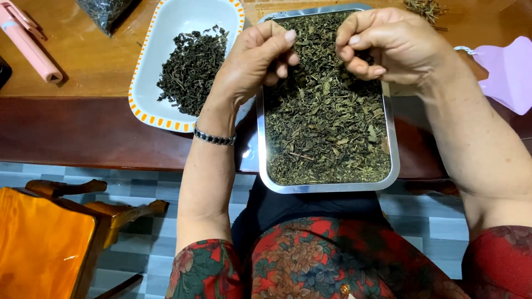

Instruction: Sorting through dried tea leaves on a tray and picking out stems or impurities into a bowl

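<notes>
Both hands hover over the steel tray (390, 138) of dried leaves (324, 122), its long axis running away from the person. Left hand (252, 63) and right hand (388, 47) curl their fingers, pinching small bits.

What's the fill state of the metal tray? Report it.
Full. Dried green leaves cover the metal tray from rim to rim, hiding its bottom. Both hands, left hand and right hand, hover over it, pinching leaves.

Two hands (255, 61) (388, 44), one steel tray (392, 166), one white dish (166, 33), one bracelet (214, 137), one pink mask (507, 72)
</notes>
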